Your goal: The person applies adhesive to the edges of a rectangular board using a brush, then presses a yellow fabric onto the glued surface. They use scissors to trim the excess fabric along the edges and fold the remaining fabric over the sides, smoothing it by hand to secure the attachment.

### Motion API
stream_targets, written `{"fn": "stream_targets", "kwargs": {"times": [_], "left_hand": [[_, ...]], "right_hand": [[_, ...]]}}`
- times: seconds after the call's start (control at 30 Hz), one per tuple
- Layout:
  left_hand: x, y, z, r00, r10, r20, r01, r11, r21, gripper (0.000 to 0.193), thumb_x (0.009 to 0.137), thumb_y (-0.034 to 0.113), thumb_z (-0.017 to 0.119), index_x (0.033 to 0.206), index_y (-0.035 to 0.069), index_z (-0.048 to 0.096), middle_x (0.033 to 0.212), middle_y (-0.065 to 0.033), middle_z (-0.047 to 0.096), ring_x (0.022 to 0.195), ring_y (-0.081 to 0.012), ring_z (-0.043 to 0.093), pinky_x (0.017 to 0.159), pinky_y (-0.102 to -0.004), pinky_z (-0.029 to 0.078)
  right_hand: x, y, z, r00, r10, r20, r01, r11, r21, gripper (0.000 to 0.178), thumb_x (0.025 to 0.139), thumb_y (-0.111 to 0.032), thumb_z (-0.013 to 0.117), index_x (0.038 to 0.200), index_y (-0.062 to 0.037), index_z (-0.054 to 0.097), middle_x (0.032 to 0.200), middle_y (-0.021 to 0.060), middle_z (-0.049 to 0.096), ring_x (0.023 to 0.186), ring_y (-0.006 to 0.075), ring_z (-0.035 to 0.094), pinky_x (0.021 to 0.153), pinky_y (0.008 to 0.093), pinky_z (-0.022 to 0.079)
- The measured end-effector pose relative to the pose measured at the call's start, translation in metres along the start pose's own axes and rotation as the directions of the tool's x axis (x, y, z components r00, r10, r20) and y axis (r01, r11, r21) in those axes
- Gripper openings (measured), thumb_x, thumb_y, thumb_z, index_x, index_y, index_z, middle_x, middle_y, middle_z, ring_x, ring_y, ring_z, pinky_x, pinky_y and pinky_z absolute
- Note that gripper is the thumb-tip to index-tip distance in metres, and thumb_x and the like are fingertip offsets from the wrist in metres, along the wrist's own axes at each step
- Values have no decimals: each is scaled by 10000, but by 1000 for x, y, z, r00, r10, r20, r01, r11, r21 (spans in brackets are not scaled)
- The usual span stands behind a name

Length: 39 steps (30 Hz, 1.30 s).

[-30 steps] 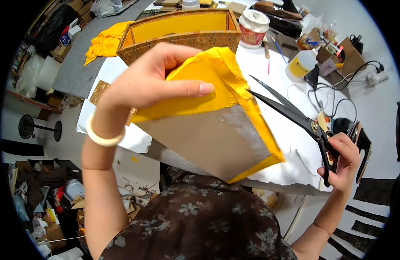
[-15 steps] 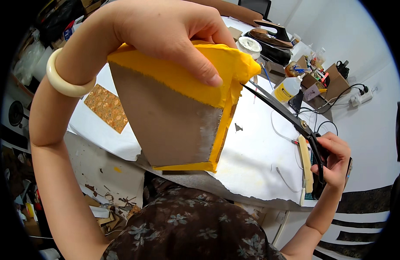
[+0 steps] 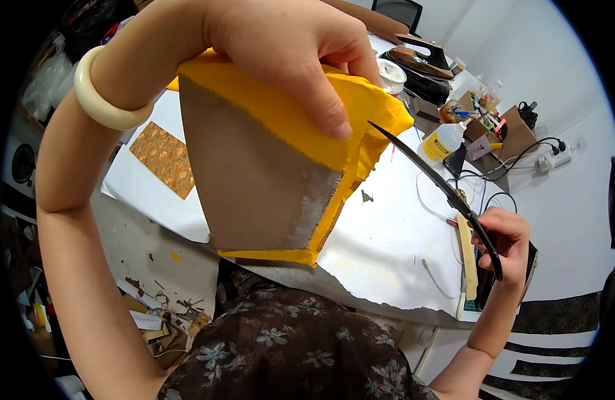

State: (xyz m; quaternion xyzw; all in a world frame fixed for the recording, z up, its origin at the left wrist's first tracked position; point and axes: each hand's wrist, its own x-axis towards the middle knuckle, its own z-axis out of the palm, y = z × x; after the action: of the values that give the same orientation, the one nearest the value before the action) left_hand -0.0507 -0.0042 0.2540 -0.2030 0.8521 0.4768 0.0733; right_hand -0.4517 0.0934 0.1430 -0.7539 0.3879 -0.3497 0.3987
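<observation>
Our hands are well apart: the left hand (image 3: 297, 57) is clamped, thumb in front, on the top edge of a grey-brown board (image 3: 247, 173), holding it raised before us, while the right hand (image 3: 509, 243) is closed round the handles of the black scissors (image 3: 446, 190). Their tip lies over the yellow cloth (image 3: 382, 137) wrapping the board, just right of our left thumb; we cannot tell whether it touches. A patterned panel (image 3: 164, 160) lies below our left wrist, and a bottle (image 3: 443, 142) stands beyond our right hand.
</observation>
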Motion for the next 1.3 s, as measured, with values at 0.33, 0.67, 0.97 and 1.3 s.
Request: {"fn": "stream_targets", "kwargs": {"times": [0.33, 0.67, 0.97, 1.3], "left_hand": [[-6, 4, 10, 997, 36, -68, -30, 996, 89, 351, 946, 271, 685, 1150, -13, 656, 952, -22, 682, 834, -110, 595, 725, -254, 480], [0, -5, 1, 999, 40, 31, -38, 996, -83, 328, 952, 240, 679, 1146, -22, 655, 946, -20, 683, 828, -101, 594, 718, -244, 485], [0, 3, 18, 981, -99, -167, 107, 993, 43, 420, 881, 282, 761, 1096, -69, 675, 934, -94, 725, 794, -148, 683, 718, -249, 557], [1, 2, 15, 991, -92, -98, 97, 994, 45, 450, 881, 296, 762, 1118, -77, 672, 975, -111, 732, 822, -170, 701, 729, -262, 571]], "right_hand": [[2, 4, 2, 999, 25, 30, -26, 999, 42, 637, 662, -419, 922, 989, 87, 713, 750, 62, 628, 544, 49, 503, 490, 180, 344], [-2, 10, -2, 998, -8, 63, 4, 998, 56, 565, 651, -272, 925, 1069, 50, 725, 777, 84, 645, 607, 92, 564, 520, 193, 389], [-4, 6, -1, 998, 27, 62, -30, 998, 62, 545, 635, -223, 922, 1060, 55, 726, 787, 93, 649, 645, 119, 582, 542, 216, 398], [0, 12, -1, 992, 31, 118, -51, 983, 176, 517, 638, -172, 896, 1052, 78, 713, 802, 99, 644, 618, 87, 547, 512, 194, 370]]}}
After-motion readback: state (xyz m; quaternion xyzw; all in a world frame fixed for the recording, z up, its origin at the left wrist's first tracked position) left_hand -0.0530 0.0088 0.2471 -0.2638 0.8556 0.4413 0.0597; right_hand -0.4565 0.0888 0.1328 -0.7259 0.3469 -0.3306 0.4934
